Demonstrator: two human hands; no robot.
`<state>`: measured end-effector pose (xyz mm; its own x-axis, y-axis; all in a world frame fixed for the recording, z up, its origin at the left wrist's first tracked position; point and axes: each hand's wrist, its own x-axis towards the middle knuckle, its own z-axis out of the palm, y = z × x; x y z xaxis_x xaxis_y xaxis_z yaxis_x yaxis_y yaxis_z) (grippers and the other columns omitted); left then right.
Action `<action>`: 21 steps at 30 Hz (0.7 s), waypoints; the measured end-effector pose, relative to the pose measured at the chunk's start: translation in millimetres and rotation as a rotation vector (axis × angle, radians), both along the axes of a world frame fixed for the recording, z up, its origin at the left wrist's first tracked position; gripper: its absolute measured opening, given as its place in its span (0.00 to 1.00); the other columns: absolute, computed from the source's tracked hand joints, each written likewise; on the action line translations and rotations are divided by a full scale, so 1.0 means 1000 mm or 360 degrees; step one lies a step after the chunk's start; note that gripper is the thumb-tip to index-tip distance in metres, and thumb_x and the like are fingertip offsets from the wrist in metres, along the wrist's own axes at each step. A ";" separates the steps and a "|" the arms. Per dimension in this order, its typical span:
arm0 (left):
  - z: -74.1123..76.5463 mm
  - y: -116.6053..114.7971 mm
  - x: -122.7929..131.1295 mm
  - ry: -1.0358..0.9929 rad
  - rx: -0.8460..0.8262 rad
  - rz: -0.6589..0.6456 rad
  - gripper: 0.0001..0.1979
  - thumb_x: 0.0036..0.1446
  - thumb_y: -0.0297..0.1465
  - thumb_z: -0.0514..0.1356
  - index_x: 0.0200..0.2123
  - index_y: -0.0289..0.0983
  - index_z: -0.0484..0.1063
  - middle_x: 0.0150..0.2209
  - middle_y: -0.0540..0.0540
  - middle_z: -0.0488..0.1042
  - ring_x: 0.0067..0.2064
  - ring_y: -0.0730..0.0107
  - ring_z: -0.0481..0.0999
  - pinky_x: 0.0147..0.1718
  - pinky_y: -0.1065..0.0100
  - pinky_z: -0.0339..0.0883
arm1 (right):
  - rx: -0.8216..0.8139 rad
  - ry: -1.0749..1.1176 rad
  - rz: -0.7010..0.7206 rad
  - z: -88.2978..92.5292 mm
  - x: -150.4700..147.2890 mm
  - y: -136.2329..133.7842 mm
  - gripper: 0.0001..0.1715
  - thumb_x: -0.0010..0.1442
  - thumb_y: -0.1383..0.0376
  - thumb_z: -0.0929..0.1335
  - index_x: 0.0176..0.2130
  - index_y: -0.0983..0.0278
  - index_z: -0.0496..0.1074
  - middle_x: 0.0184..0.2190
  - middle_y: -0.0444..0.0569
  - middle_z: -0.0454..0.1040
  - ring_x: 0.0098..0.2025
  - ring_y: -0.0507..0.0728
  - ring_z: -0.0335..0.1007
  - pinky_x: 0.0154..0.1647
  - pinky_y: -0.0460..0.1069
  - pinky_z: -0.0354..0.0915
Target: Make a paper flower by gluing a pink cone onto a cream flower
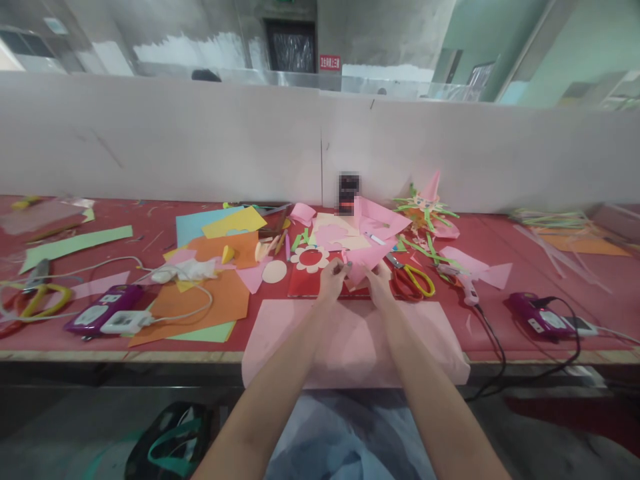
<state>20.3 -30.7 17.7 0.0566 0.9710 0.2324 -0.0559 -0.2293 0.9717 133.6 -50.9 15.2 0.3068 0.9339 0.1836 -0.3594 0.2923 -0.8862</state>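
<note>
Red tabletop [483, 233] below angular, plain pink paper [369, 257].

A red sign [330, 63] shows at twelve o'clock beyond the white partition [225, 140]. A purple device [107, 303] lies near eight o'clock — a dark bag [167, 443] at seven.

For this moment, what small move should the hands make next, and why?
Probably pinch the lower end of the pink paper together: the left hand and right hand are both there, while the paper spreads wider above them.
</note>
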 end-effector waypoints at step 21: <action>0.004 -0.002 0.002 0.0145 -0.0104 -0.0058 0.13 0.46 0.41 0.60 0.23 0.36 0.67 0.22 0.51 0.68 0.24 0.75 0.67 0.25 0.72 0.63 | 0.0073 0.0083 -0.0067 -0.012 0.004 0.006 0.15 0.47 0.60 0.71 0.36 0.64 0.69 0.34 0.46 0.75 0.42 0.55 0.70 0.45 0.52 0.66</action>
